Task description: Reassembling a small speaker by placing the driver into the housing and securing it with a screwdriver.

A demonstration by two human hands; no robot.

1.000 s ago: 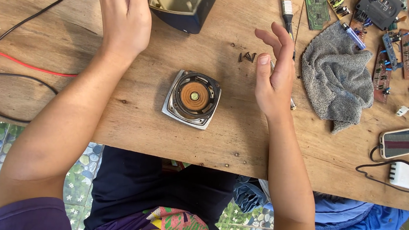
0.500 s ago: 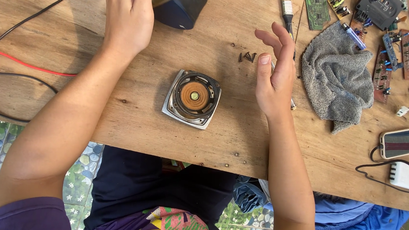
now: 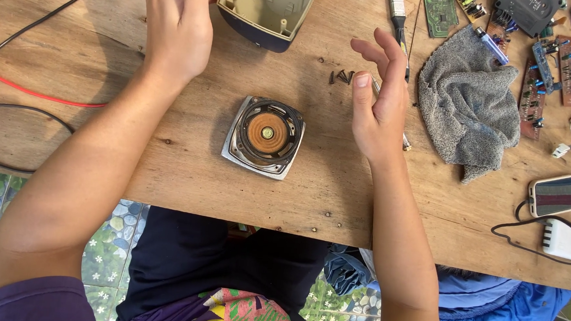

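Head view: two bare hands raised either side of a small speaker

The speaker [image 3: 264,137], a round driver with an orange centre in a square metal frame, lies flat on the wooden table [image 3: 183,180], near its front edge. Neither hand touches it. The left hand [image 3: 178,22] is held up beyond and to the left of the speaker, palm facing inward, fingers running out of the top of the frame, so how far they spread cannot be told; it grips nothing that shows. The right hand [image 3: 378,96] stands just right of the speaker, fingers loosely parted and curled, empty. Beyond the speaker sits a beige plastic housing [image 3: 266,8] with a dark blue underside, hollow side up. A few dark screws [image 3: 341,76] lie between the speaker and the right hand's fingertips. Farther right of the speaker rests a crumpled grey cloth [image 3: 466,109], with circuit boards [image 3: 546,71] past it. Red and black leads [image 3: 29,92] trail to the speaker's left
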